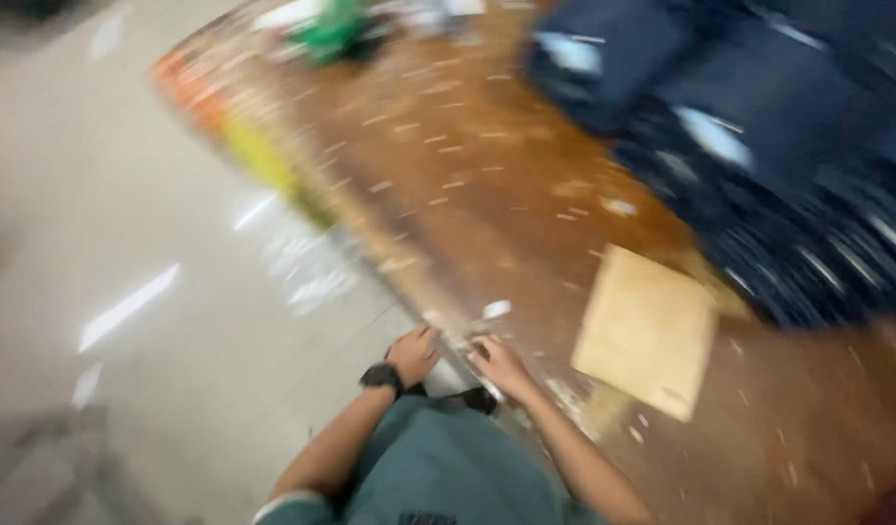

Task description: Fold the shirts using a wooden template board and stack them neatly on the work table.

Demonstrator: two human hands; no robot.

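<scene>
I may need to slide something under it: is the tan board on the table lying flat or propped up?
Lying flat. The tan board rests face-down on the brown table, no raised edge visible, though the picture is blurred.

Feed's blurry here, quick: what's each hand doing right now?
Left hand: at the table edge; grip cannot be told.
Right hand: on the table edge; grip cannot be told.

Your hands are both at the near edge of a worn brown wooden table (467, 185), speckled with pale scraps, running off diagonally, pretty blurry.
</scene>
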